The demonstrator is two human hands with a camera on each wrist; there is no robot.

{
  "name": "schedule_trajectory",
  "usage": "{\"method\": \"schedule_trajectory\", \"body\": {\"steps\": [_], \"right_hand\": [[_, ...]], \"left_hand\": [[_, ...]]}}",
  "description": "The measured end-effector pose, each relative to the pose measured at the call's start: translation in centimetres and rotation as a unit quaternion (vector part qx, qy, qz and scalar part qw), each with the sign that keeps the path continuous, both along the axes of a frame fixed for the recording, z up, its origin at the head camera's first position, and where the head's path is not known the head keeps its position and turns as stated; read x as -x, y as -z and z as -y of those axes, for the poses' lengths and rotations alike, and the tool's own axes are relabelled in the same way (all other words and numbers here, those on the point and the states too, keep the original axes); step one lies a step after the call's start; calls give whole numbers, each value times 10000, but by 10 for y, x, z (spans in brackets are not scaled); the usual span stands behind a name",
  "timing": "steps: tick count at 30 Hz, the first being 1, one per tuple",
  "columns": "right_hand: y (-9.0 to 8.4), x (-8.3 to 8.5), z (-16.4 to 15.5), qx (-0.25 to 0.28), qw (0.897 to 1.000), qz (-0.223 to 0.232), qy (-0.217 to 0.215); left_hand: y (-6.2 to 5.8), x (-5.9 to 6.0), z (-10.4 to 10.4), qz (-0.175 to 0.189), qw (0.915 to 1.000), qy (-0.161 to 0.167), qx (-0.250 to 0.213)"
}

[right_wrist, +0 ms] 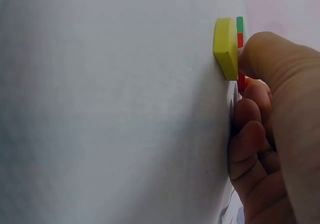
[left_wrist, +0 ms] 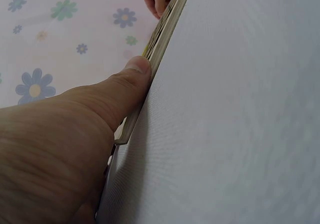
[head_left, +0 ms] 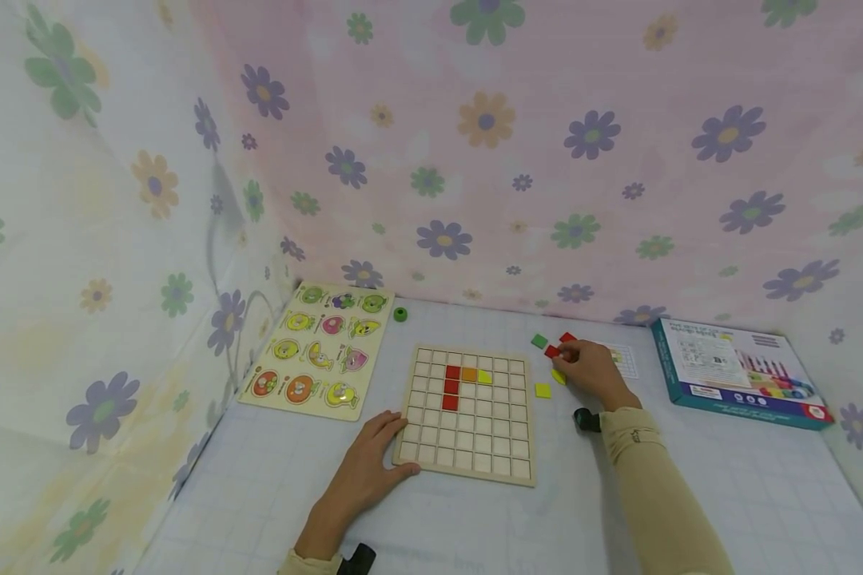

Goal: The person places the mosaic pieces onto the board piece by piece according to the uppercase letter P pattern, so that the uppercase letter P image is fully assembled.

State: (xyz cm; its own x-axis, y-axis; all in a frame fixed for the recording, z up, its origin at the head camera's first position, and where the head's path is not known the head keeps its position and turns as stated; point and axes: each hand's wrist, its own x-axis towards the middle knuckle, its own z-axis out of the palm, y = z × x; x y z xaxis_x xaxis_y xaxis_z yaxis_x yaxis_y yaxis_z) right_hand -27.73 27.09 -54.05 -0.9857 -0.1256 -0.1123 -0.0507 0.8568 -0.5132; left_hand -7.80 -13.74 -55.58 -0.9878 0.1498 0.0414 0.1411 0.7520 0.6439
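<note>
A square wooden grid board [head_left: 467, 447] lies on the table with red squares [head_left: 451, 387], an orange square [head_left: 468, 374] and a yellow piece [head_left: 484, 377] in its cells. My left hand [head_left: 363, 467] rests at its near left corner, fingers at the left edge and thumb along the front edge. The thumb [left_wrist: 127, 81] touches the board's side in the left wrist view. To the right of the board, my right hand [head_left: 593, 371] pinches a red square tile [head_left: 551, 351] between thumb and fingers. A yellow piece [right_wrist: 226, 48] stands out in front of the thumb in the right wrist view.
Near the right hand lie a green tile [head_left: 538, 341], another red tile [head_left: 567, 337], yellow pieces [head_left: 542, 390] and a printed card [head_left: 626, 361]. A fruit puzzle board [head_left: 309, 343] is at left, with a green ring-shaped piece [head_left: 400, 314] beside it. A boxed set [head_left: 744, 371] lies at right.
</note>
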Motion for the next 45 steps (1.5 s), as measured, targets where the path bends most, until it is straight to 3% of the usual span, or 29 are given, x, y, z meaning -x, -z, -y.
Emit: {"method": "schedule_trajectory", "body": {"steps": [13, 18, 24, 29, 37, 45], "right_hand": [[-3, -2, -1, 89, 9997, 189, 151], [-6, -9, -1, 176, 9998, 104, 25], [-17, -22, 6, 366, 9989, -215, -185], [-26, -37, 21, 471, 9984, -210, -233], [-37, -64, 49, 539, 9928, -728, -785], [-41, -84, 76, 865, 9864, -794, -1147]], "left_hand": [[0, -1, 1, -75, 10000, 33, 0], [1, -1, 1, -155, 9999, 51, 15], [0, 2, 1, -209, 9997, 74, -66], [0, 1, 1, -162, 9998, 58, -41], [1, 2, 1, -199, 9998, 34, -2], [2, 1, 1, -154, 9999, 53, -26]]}}
